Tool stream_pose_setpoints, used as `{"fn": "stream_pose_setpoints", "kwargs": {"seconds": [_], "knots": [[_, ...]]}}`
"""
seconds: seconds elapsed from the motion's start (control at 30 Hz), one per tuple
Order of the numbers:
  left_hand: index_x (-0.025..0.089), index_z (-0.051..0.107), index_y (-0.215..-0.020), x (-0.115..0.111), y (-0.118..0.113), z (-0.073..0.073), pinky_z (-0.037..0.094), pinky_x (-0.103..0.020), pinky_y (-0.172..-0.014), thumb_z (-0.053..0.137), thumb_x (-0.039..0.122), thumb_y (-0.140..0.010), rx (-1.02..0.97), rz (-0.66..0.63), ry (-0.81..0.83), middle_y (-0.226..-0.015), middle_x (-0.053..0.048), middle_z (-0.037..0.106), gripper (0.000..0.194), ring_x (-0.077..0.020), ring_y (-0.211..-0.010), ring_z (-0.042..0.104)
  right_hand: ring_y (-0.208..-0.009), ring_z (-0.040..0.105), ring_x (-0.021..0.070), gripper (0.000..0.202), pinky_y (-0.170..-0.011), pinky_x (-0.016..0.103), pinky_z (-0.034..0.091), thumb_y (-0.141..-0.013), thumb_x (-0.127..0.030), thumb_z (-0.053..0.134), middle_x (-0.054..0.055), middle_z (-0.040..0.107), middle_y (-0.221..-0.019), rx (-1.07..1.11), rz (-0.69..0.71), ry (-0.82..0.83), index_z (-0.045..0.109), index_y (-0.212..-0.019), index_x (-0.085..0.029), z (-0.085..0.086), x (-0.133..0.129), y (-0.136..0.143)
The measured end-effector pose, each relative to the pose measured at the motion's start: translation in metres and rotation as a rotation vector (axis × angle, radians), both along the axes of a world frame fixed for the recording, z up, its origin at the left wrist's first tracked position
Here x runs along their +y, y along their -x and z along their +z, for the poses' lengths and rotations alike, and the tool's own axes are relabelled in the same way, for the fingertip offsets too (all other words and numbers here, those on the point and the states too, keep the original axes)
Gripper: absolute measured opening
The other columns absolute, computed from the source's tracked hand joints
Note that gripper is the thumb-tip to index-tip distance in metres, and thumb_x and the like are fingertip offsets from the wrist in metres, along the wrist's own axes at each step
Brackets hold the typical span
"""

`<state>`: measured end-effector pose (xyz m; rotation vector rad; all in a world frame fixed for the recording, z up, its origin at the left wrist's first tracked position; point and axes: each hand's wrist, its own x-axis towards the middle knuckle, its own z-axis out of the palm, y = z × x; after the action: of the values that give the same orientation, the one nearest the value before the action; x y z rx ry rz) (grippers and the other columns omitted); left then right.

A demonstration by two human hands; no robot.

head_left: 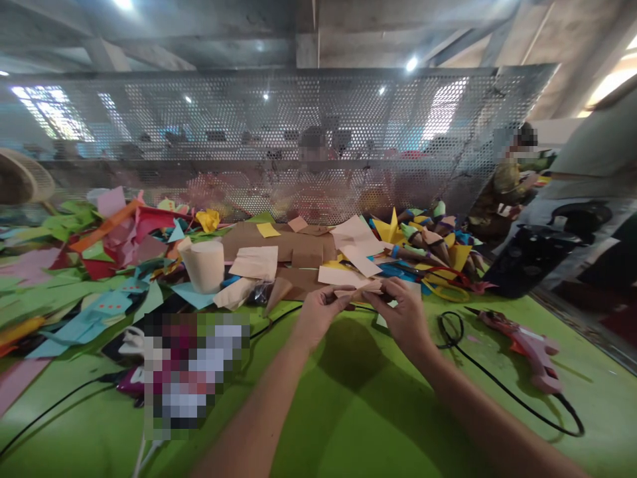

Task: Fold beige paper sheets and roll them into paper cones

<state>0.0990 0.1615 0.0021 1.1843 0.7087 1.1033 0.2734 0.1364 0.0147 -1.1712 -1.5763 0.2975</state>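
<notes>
Both my hands meet above the middle of the green table [318, 425], pinching one small piece of tan paper [362, 291] between them. My left hand [323, 311] grips its left end with thumb and fingers. At the right end, my right hand [398, 311] holds it the same way. The paper looks folded or rolled, though fingers cover part of it. Just beyond my hands lie flat tan paper pieces [343, 275]. A brown paper cone [277, 293] stands left of my left hand. To the right rests a pink hot glue gun [532, 355] with a black cord.
Coloured paper scraps [114, 232] heap up at the left, beside a cream paper roll [204, 265]. Finished-looking paper cones [432, 239] pile at the back right near a black container [527, 259]. A perforated metal screen [259, 133] stands behind. A person [507, 179] sits at far right.
</notes>
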Motion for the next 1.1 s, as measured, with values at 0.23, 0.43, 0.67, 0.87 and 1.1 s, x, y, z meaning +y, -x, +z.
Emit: {"fn": "stream_pose_setpoints", "kwargs": {"seconds": [0.23,0.43,0.67,0.87,1.1], "knots": [[0.014,0.077,-0.09,-0.0001,-0.0027,0.0027,0.052,-0.03,-0.073,0.08,0.042,-0.069,0.003,0.145,-0.04,-0.084,-0.006,0.075,0.035,-0.0169,-0.07,0.066,-0.065,0.052,0.0163,0.032,-0.058,0.028,0.042,-0.074,-0.046,0.074,0.001,0.056,-0.074,0.161,0.023,0.172,0.063,-0.09,-0.02,-0.0035,0.0024,0.0021],[0.016,0.077,-0.093,-0.0007,-0.0011,0.0014,0.051,-0.028,-0.077,0.075,0.039,-0.075,0.036,0.154,-0.089,-0.088,-0.006,0.075,0.029,-0.0169,-0.077,0.066,-0.063,0.056,0.0167,0.042,-0.057,0.029,0.044,-0.067,-0.056,0.077,0.002,0.062,-0.071,0.341,0.209,0.407,0.063,-0.083,-0.019,-0.005,0.0062,0.0027],[0.015,0.071,-0.104,-0.0009,0.0028,0.0051,0.048,-0.025,-0.075,0.083,0.037,-0.068,0.056,0.106,-0.084,-0.086,-0.003,0.073,0.044,-0.015,-0.08,0.064,-0.058,0.053,0.0141,0.04,-0.055,0.028,0.043,-0.067,-0.055,0.078,0.0,0.059,-0.063,0.391,0.169,0.381,0.061,-0.07,-0.018,0.0005,0.0042,0.0016],[0.014,0.073,-0.084,0.0003,0.0022,0.0048,0.048,-0.026,-0.07,0.085,0.039,-0.063,0.037,0.128,-0.03,-0.078,-0.004,0.072,0.034,-0.0138,-0.069,0.062,-0.058,0.052,0.0145,0.04,-0.054,0.028,0.044,-0.07,-0.056,0.074,0.001,0.06,-0.068,0.356,0.23,0.403,0.063,-0.077,-0.018,-0.0004,0.0049,0.0038],[0.014,0.072,-0.075,0.0063,0.0025,0.002,0.047,-0.024,-0.061,0.084,0.033,-0.059,0.02,0.281,0.046,-0.067,-0.002,0.069,0.027,-0.0126,-0.061,0.059,-0.076,0.061,0.0198,0.029,-0.068,0.034,0.051,-0.081,-0.041,0.07,0.007,0.067,-0.087,0.085,-0.02,0.051,0.062,-0.101,-0.02,-0.0006,-0.001,0.0022]]}}
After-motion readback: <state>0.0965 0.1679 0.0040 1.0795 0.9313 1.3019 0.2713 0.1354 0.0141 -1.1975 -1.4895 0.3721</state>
